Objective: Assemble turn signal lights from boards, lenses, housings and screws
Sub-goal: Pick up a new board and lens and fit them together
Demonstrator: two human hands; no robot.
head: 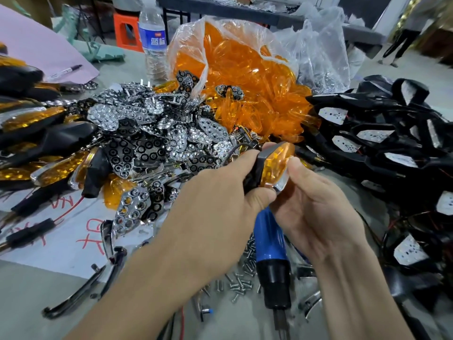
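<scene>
1. Head view, the workpiece: the turn signal light [274,165] is held above the table [36,290], between both hands. Its long axis stands nearly upright in the frame, with the far end tipped slightly to the right.
2. The amber lens [279,160] faces the right hand. The black housing [255,165] faces the left hand.
3. Left hand [220,200]: comes in from the left, fingers curled round the housing, thumb pressed at the near end of the light. It carries the part.
4. Right hand [316,204]: palm turned inward, fingertips [297,168] pinching the lens edge and its chrome rim from the right.
5. Judgement: the lens is being seated in the housing; screw fastening appears not yet done.
6. The blue electric screwdriver [272,251] lies on the table directly below the hands, bit end toward the person. Loose screws [241,282] lie just beside it on the left.
7. Judgement: the right hand is nearer the screwdriver, while the left is placed to keep the light steady.
</scene>
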